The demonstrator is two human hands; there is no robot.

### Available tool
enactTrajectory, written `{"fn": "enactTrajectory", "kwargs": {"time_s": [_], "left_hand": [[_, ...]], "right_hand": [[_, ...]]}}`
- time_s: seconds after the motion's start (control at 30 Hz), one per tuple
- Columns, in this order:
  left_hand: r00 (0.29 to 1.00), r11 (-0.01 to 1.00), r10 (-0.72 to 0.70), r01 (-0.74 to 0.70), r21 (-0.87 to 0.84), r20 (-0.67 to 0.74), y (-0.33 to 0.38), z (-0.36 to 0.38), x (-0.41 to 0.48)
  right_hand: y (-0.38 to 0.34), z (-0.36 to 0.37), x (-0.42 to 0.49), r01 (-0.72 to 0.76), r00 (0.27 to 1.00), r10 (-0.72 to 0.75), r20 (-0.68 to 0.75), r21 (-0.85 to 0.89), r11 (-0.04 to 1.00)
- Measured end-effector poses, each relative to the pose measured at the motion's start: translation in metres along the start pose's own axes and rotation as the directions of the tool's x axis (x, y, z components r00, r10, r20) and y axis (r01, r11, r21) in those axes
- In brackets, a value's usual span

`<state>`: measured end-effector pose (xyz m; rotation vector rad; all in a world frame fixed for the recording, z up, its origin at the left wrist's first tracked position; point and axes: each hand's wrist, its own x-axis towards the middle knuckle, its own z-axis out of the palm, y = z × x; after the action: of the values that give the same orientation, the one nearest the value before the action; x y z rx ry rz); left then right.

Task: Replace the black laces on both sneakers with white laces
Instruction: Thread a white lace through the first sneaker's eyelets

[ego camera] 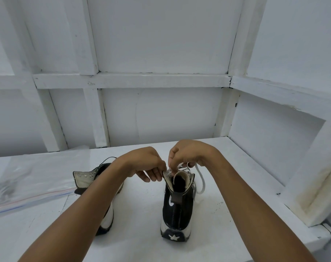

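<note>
On the table (142, 242), at far left, lies one clear zip bag (34, 178), then the left sneaker (85, 178), partly hidden behind the left forearm, a thin loop of black lace (107, 159) at its far end. The left hand (147, 165) pinches the left eyelet flap of the right sneaker (177, 210), which stands heel toward the person, long axis running away. Directly above its collar the right hand (187, 154), fingers curled, pinches the one white lace (201, 178), so of the two sneakers this one's top eyelets probably lie just under both hands.
</note>
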<state>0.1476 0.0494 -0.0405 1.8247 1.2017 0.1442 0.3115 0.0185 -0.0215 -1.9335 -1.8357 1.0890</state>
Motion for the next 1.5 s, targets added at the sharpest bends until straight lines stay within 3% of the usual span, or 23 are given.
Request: {"fn": "enactTrajectory", "kwargs": {"time_s": [0.27,0.5,0.6,0.67,0.73,0.83,0.87,0.9,0.97,1.07,1.13,1.17,1.23,1.3,1.4,1.5], "left_hand": [[1.0,1.0,-0.012,0.012,-0.026,-0.011,-0.004,0.001,-0.001],[0.995,0.998,0.062,-0.062,-0.01,0.081,-0.012,0.002,-0.007],[0.994,0.998,0.043,-0.047,-0.038,-0.1,-0.01,0.001,-0.006],[0.965,0.981,0.011,-0.062,-0.186,-0.262,-0.006,0.003,-0.005],[0.943,0.892,-0.002,-0.149,-0.426,-0.334,-0.003,0.004,-0.006],[0.96,0.547,0.007,-0.237,-0.803,-0.278,0.0,0.003,-0.005],[0.965,0.463,-0.01,-0.228,-0.857,-0.262,0.0,0.002,-0.004],[0.966,0.447,-0.039,-0.211,-0.869,-0.255,-0.002,0.002,-0.002],[0.961,0.601,-0.076,-0.168,-0.781,-0.265,-0.005,0.002,0.001],[0.98,0.946,-0.031,-0.034,-0.322,-0.197,-0.009,0.001,-0.004],[1.0,1.0,0.009,-0.01,-0.02,-0.024,-0.009,0.002,-0.011],[0.999,0.999,0.024,-0.026,0.046,0.039,-0.01,0.001,-0.013],[0.997,0.996,0.052,-0.055,0.066,0.055,-0.011,-0.001,-0.017],[0.996,0.997,0.081,-0.081,0.006,-0.03,-0.012,-0.002,-0.018],[0.967,0.975,0.108,-0.149,-0.167,-0.23,-0.012,0.001,-0.016],[0.956,0.905,0.15,-0.236,-0.355,-0.254,-0.011,0.009,-0.014]], "right_hand": [[0.001,0.006,0.003,0.036,0.999,-0.036,-0.013,-0.011,0.999],[0.008,0.005,0.002,0.076,0.997,-0.076,-0.031,0.01,0.997],[0.012,0.001,-0.002,0.102,0.994,-0.1,-0.048,0.047,0.994],[0.016,-0.001,-0.006,0.115,0.991,-0.11,-0.07,0.065,0.991],[0.021,-0.005,-0.01,0.109,0.992,-0.102,-0.078,0.086,0.99],[0.031,-0.011,-0.016,0.102,0.993,-0.094,-0.072,0.123,0.987],[0.034,-0.012,-0.019,0.099,0.994,-0.09,-0.067,0.131,0.986],[0.038,-0.013,-0.021,0.091,0.995,-0.084,-0.058,0.13,0.987],[0.043,-0.013,-0.026,0.062,0.998,-0.058,-0.032,0.108,0.992],[0.05,-0.013,-0.029,0.024,1.0,-0.022,-0.019,0.091,0.996],[0.054,-0.013,-0.032,0.013,1.0,-0.01,-0.026,0.11,0.994],[0.056,-0.014,-0.033,0.006,1.0,-0.003,-0.03,0.115,0.993],[0.057,-0.014,-0.036,-0.012,0.999,0.017,-0.039,0.125,0.992],[0.06,-0.012,-0.037,-0.03,0.998,0.037,-0.044,0.137,0.99],[0.063,-0.01,-0.04,-0.059,0.997,0.066,-0.034,0.165,0.985],[0.064,-0.008,-0.047,-0.074,0.997,0.078,-0.009,0.226,0.971]]}}
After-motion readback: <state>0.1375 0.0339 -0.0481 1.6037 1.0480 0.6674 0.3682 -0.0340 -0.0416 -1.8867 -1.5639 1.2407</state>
